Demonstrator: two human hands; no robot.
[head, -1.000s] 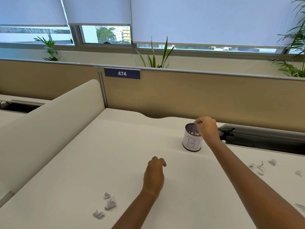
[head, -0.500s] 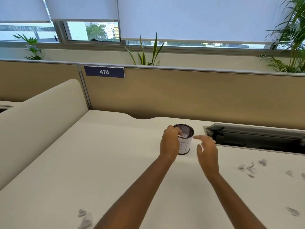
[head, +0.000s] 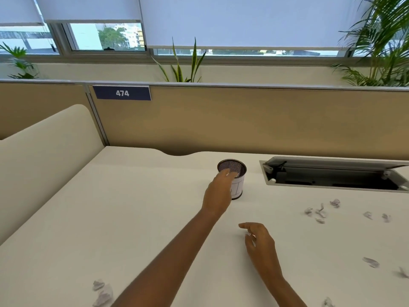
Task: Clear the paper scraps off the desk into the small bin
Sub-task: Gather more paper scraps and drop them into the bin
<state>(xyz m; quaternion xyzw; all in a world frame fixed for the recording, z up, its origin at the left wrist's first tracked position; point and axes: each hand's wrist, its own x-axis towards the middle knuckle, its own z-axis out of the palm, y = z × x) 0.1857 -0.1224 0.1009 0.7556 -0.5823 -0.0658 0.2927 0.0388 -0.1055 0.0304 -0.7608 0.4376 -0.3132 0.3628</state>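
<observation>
The bin [head: 238, 186] is a small mesh cup with a white paper wrap and some pen lines drawn on it. It's standing upright right at the fingertips of the left hand [head: 218, 192]. That hand is reaching over the near rim with its back turned to me and the fingers blurred, so I can't tell if it's pinching a scrap or has nothing in it. I can't really make out what's inside the bin either.

I'd say it's maybe partway done, with plenty left. A loose scatter of scraps [head: 320, 212] lies out to the right of the right hand [head: 259, 240], a few more trail down toward the near edge on that side, and there's another clump [head: 103, 293] well back under the left forearm. They're all small crumpled whitish bits, light stuff, easy to pinch.

The right hand hovers low over the desk [head: 132, 218] with its fingers loosely spread, holding nothing. It's nearer to me than the bin.
</observation>
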